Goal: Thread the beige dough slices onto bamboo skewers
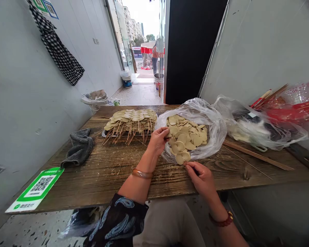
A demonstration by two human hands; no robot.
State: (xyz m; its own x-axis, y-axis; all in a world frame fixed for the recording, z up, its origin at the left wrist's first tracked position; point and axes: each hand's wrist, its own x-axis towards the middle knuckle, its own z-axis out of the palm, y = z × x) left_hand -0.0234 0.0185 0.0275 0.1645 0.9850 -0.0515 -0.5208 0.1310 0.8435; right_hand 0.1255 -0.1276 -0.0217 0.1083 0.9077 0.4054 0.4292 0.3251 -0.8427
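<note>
My right hand (199, 176) pinches the lower end of a thin skewer, most of it hidden behind the round, flat beige slices (182, 157) threaded on it. Above and to the left, my left hand (159, 140) has thumb and fingers closed on the edge of another beige slice (172, 131). Both hands are at the near left side of an open clear plastic bag (215, 128), which holds a heap of loose slices (186, 132). Left of the bag, loaded skewers (131, 120) lie stacked on a metal tray, their bare stick ends pointing toward me.
Bare skewers (257, 154) lie at the right of the wooden table (105, 185). Behind them are a clear bag (247, 127) and red packaging (293, 109). A grey cloth (79, 147) and a green QR code card (37, 188) lie at the left. A doorway opens beyond.
</note>
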